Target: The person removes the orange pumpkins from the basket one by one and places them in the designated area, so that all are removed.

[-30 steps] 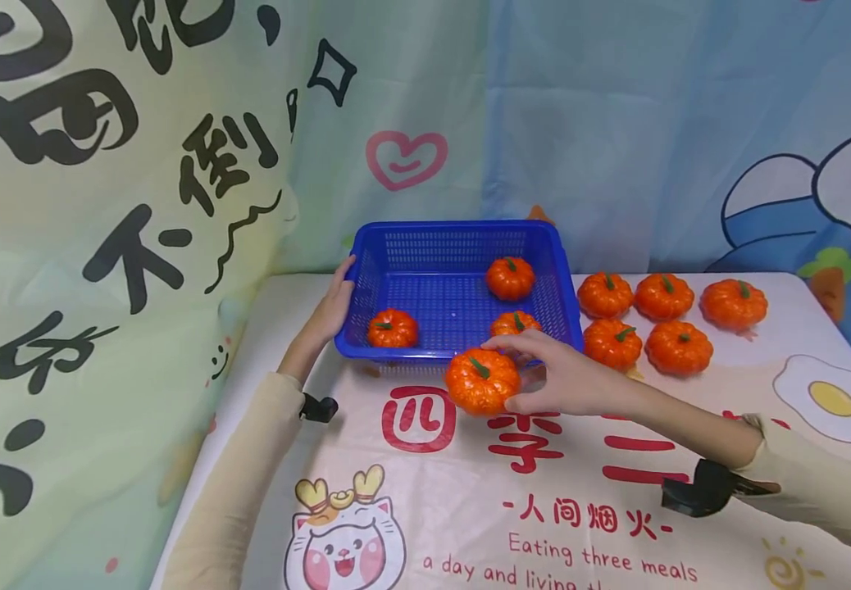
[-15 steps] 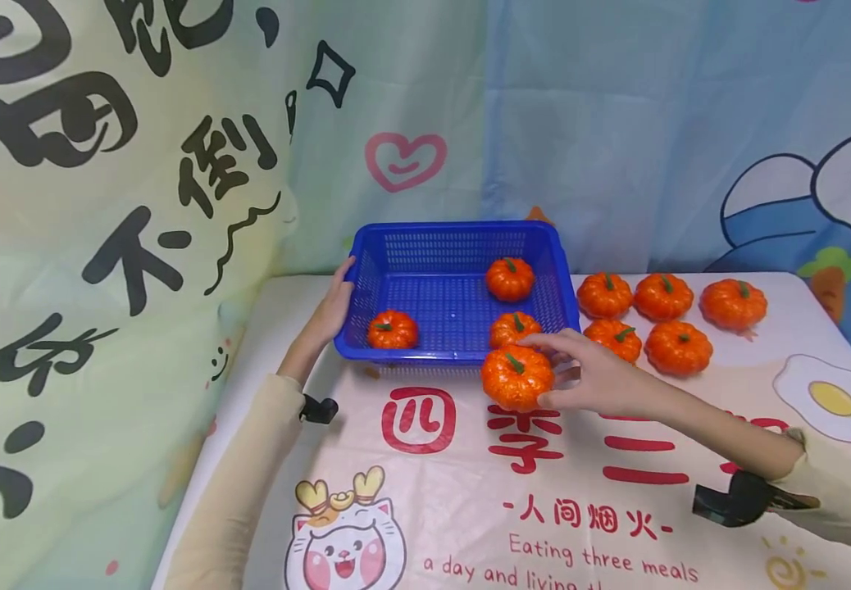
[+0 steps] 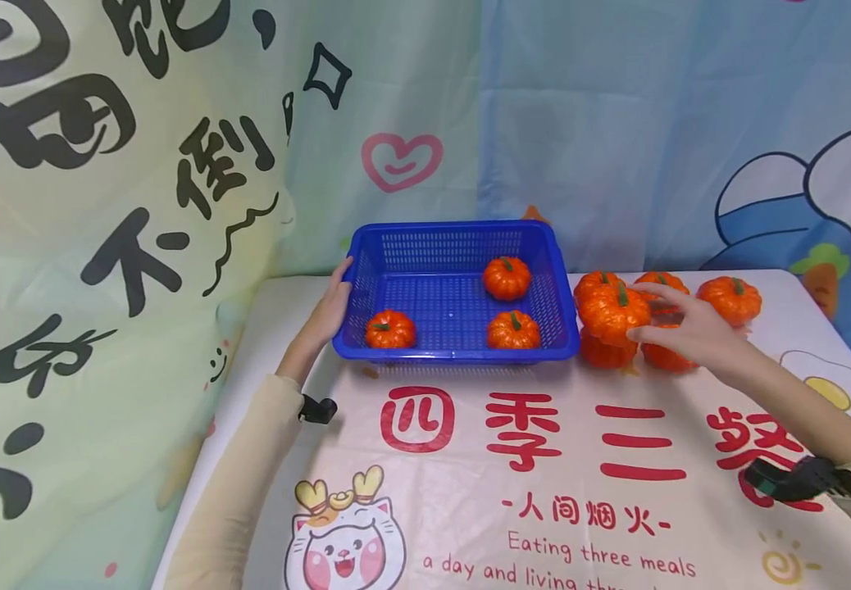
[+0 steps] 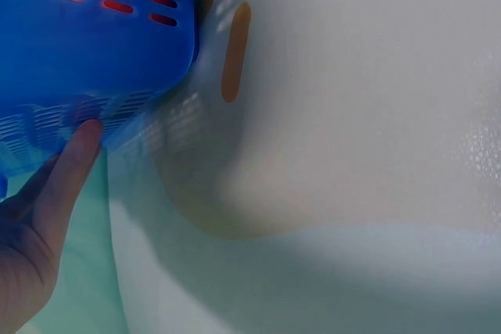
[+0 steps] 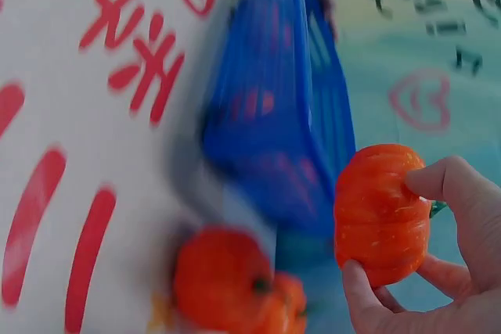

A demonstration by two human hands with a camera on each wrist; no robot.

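Observation:
My right hand [image 3: 694,329] holds a small orange pumpkin [image 3: 612,316] with a green stem, raised just right of the blue basket [image 3: 455,356]. In the right wrist view the thumb and fingers grip this pumpkin [image 5: 381,217] around its sides. Below it, partly hidden by hand and pumpkin, are other pumpkins on the table. My left hand [image 3: 329,305] rests against the basket's outer left side. Its fingers lie extended along the perforated wall [image 4: 94,44] in the left wrist view. Inside the basket are three pumpkins: front left [image 3: 391,329], back right [image 3: 507,279] and front right [image 3: 514,330].
Several pumpkins stand on the table right of the basket, one [image 3: 730,301] at the far right of the group. A printed cloth [image 3: 470,483] covers the table. Behind the basket hangs a printed curtain [image 3: 566,147].
My right hand has carried the pumpkin from in front of the basket, rightward and back, over the pumpkins on the table. The left hand stays at the basket's left side.

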